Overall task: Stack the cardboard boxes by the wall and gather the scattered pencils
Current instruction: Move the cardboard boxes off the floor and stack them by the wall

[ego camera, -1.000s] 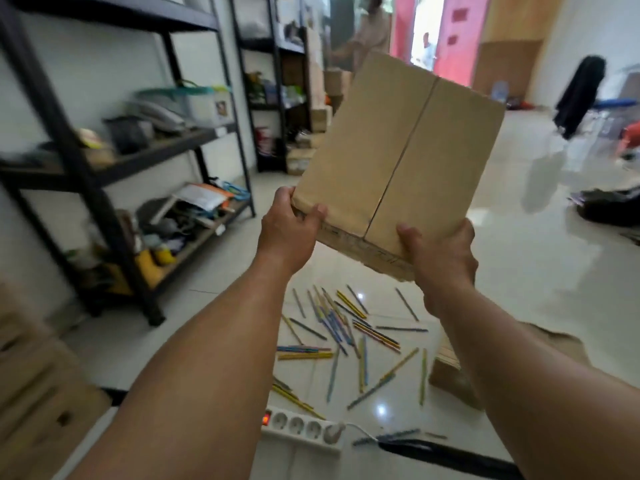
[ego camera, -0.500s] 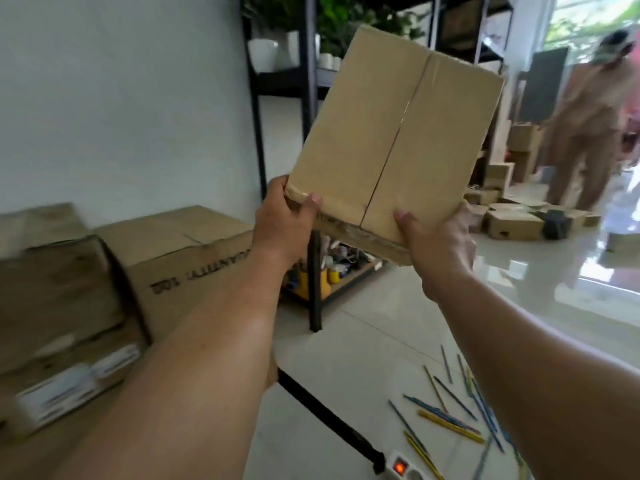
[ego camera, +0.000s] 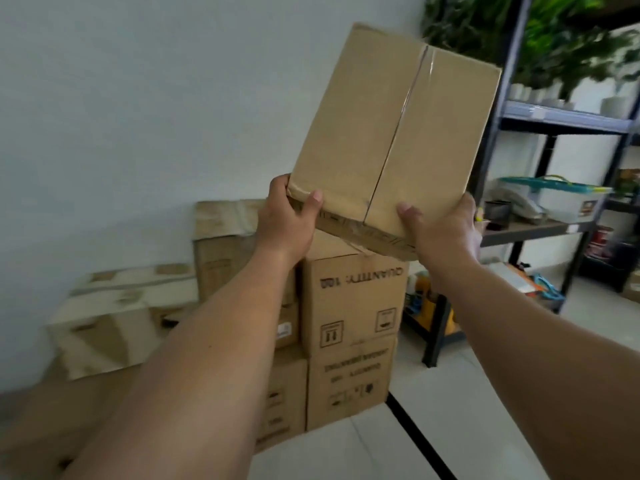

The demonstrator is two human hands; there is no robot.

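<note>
Two hands [ego camera: 284, 221] [ego camera: 446, 233] hold a box [ego camera: 398, 133] near stacked cartons [ego camera: 349, 306] along white wall [ego camera: 138, 98].

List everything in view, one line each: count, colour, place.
plain brown cardboard box: one, taped seam, held up tilted in front of the wall
printed brown cardboard boxes: two, one on the other by the wall, below the held box
other cardboard boxes: count unclear, brown and pale, blurred, left of that stack
black metal shelving rack: one, at right
green plants: several, top of the rack
clear plastic tub with teal lid: one, middle shelf
black strip: one, on the white floor
white wall: one, behind the boxes
hands: left hand and right hand, bare, each gripping a lower corner of the held box
</note>
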